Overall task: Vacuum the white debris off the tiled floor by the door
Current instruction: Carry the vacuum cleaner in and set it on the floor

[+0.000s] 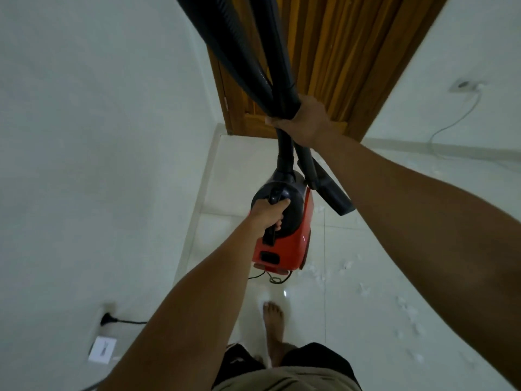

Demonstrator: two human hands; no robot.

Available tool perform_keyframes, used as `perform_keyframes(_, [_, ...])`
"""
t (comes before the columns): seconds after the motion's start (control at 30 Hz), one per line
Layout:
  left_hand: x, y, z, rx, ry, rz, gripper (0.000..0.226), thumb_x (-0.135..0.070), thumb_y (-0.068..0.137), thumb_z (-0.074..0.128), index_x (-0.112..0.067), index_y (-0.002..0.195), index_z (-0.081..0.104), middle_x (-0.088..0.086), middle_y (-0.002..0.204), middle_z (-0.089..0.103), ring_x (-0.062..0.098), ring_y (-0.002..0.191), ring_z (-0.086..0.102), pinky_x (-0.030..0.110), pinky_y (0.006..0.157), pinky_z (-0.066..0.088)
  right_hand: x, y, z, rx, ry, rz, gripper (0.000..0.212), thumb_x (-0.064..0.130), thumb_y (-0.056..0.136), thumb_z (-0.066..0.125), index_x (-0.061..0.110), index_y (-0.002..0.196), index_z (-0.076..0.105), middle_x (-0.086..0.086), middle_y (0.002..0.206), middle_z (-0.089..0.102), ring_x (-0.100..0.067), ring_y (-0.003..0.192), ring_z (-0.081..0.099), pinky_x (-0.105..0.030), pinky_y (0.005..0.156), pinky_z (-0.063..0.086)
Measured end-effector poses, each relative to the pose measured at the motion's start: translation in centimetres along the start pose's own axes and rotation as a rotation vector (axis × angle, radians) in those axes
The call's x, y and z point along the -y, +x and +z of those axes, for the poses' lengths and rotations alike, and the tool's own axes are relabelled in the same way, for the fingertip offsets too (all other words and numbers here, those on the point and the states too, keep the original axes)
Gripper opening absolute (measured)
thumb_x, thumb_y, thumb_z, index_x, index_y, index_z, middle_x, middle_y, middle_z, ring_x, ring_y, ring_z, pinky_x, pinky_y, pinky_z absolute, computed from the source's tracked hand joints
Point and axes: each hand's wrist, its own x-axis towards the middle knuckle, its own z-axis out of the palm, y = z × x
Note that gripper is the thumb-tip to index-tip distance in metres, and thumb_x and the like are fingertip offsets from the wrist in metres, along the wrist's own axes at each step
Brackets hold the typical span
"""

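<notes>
A red and black canister vacuum (284, 244) hangs above the tiled floor (352, 334), carried by its black top handle, which my left hand (267, 215) grips. My right hand (304, 122) is higher up and grips the bundled black hose and tube (253, 52), which loop up out of the frame. The black floor nozzle (335, 193) dangles to the right of the vacuum body. White debris (406, 309) lies scattered over the tiles to the right and below the vacuum.
A wooden door (332, 52) stands closed ahead between white walls. The vacuum's plug (108, 318) sits in a low socket on the left wall, its cord trailing right. Another socket with a white cable (465, 86) is on the right wall. My bare foot (275, 325) stands on the tiles.
</notes>
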Motion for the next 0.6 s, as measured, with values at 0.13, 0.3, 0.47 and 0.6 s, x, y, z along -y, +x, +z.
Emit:
perform_keyframes(0.13, [5.8,-4.2,3.5,0.032,0.010,-0.033,0.030,-0.037,0.096,0.064,-0.012,0.081,0.060,0.002,0.058,0.054,0.015,0.050,0.050,0.032,0.060,0.050,-1.9,-7.4,0.7,-0.021,-0.034,0.075,0.059,0.041,0.083,0.082,0.011,0.130,0.063,-0.005,0.122,0.068,-0.020,0.114,0.062,-0.023,0.086,0.047])
perform_keyframes(0.3, [14.7,-8.9,7.2,0.019,0.014,-0.102,0.031,-0.036,0.097,0.062,-0.010,0.079,0.060,0.005,0.061,0.054,0.017,0.051,0.049,0.031,0.058,0.049,-4.9,-16.5,3.6,0.010,-0.010,0.190,0.061,0.044,0.080,0.084,0.013,0.129,0.064,-0.004,0.124,0.068,-0.020,0.112,0.063,-0.023,0.087,0.049])
perform_keyframes(0.47, [22.5,-13.7,10.7,0.045,0.069,-0.186,0.031,-0.036,0.098,0.061,-0.011,0.078,0.060,0.001,0.056,0.053,0.015,0.050,0.049,0.030,0.059,0.048,-9.1,-24.9,5.7,0.065,0.013,0.281,0.060,0.045,0.080,0.084,0.013,0.127,0.066,-0.005,0.119,0.071,-0.019,0.104,0.066,-0.022,0.085,0.051])
perform_keyframes(0.6, [27.2,-17.4,13.9,0.023,0.081,-0.220,0.032,-0.034,0.099,0.058,-0.011,0.078,0.059,0.002,0.058,0.052,0.015,0.049,0.048,0.027,0.057,0.046,-11.4,-30.2,6.3,0.140,0.037,0.302,0.057,0.046,0.080,0.084,0.013,0.124,0.068,0.000,0.106,0.069,-0.013,0.091,0.061,-0.022,0.080,0.051])
